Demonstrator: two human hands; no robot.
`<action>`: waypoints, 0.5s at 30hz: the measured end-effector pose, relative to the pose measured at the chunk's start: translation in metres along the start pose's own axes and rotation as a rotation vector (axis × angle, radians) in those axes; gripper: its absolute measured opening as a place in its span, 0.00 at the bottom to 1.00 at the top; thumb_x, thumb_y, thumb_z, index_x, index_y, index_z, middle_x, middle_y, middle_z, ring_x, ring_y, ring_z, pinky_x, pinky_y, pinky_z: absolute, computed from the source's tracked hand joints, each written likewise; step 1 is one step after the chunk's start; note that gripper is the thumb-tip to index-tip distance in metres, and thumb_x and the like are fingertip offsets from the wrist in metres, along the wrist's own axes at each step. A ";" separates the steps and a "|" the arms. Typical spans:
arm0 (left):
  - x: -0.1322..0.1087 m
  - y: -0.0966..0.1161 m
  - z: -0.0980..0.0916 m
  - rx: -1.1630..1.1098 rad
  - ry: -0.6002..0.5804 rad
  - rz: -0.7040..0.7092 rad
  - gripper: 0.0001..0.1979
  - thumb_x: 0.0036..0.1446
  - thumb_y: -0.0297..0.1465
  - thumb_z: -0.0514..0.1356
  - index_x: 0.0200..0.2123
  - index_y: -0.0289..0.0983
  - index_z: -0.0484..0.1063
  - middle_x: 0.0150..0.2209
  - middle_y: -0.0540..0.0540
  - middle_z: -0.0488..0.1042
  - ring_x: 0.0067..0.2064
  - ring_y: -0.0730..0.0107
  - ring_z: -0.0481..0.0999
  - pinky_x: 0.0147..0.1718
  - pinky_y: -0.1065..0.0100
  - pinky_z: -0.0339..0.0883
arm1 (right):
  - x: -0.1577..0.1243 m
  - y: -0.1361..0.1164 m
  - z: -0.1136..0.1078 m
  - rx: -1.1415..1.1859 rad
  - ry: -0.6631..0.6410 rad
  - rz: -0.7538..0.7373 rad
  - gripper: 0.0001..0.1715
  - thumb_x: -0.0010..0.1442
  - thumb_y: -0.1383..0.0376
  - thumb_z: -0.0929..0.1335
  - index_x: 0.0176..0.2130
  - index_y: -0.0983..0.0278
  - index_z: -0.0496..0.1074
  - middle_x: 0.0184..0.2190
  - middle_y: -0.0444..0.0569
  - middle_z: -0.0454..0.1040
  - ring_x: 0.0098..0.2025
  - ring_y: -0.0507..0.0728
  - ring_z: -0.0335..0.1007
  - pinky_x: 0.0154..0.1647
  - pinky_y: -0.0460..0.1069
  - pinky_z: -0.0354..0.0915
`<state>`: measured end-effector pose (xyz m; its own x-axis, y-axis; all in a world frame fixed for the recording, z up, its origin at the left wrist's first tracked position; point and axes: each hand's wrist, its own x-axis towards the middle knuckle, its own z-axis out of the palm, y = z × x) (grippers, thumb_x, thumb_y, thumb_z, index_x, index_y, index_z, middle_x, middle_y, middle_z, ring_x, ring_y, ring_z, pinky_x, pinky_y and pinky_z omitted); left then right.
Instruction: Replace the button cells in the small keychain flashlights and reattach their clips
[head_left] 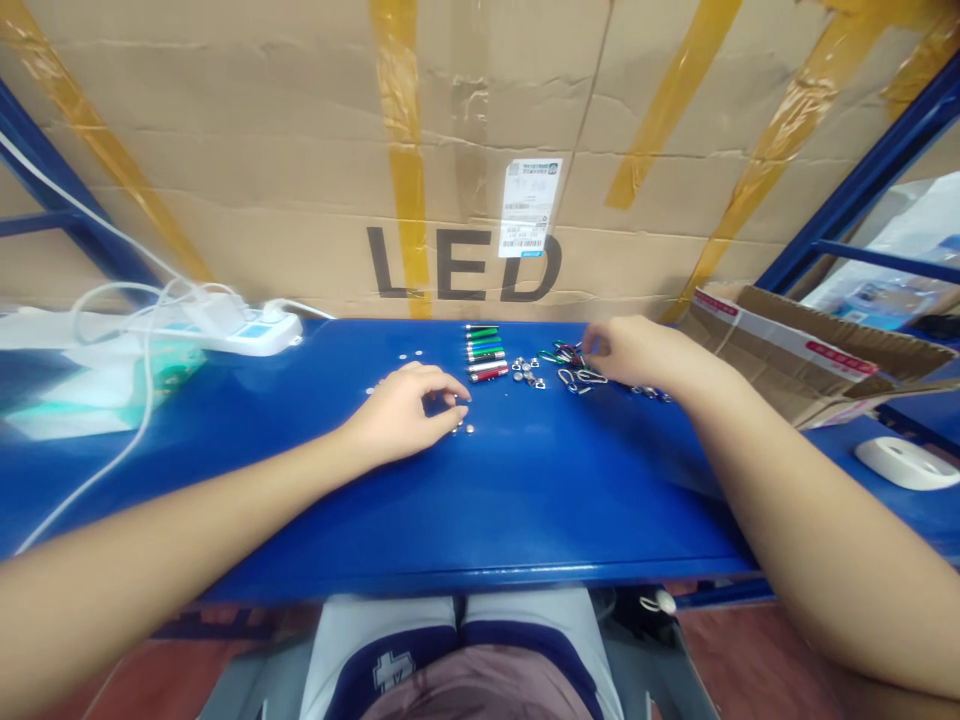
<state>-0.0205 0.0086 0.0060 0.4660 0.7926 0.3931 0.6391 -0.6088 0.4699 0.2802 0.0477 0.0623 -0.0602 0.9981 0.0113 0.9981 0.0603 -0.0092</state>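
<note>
My left hand [409,408] rests on the blue table [525,500], fingers curled and pinched over small silver discs [463,427] near its fingertips. My right hand [630,350] reaches into a pile of coloured carabiner clips [574,362], fingers closed among them; what they grip is hidden. Between the hands lies a row of small green and red pen-like tubes [485,353], with several small metal parts [527,372] just to their right. A few loose silver discs [411,355] lie farther left.
A white power strip [251,332] with cables sits at the back left beside white and green packets [97,385]. An open cardboard box [806,360] stands at the right, a white object [906,462] beside it. A large "LED" carton [465,150] walls the back.
</note>
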 end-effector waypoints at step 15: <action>0.003 -0.005 0.000 -0.027 0.006 0.011 0.06 0.55 0.29 0.61 0.33 0.40 0.80 0.32 0.50 0.79 0.38 0.66 0.75 0.44 0.63 0.66 | 0.000 -0.053 0.067 0.216 0.361 -0.561 0.15 0.63 0.64 0.67 0.49 0.63 0.72 0.47 0.57 0.69 0.49 0.66 0.65 0.52 0.60 0.65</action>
<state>-0.0226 0.0145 0.0052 0.4693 0.7855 0.4035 0.6173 -0.6186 0.4861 0.2265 0.0453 -0.0046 -0.5215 0.7515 0.4040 0.7905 0.6038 -0.1028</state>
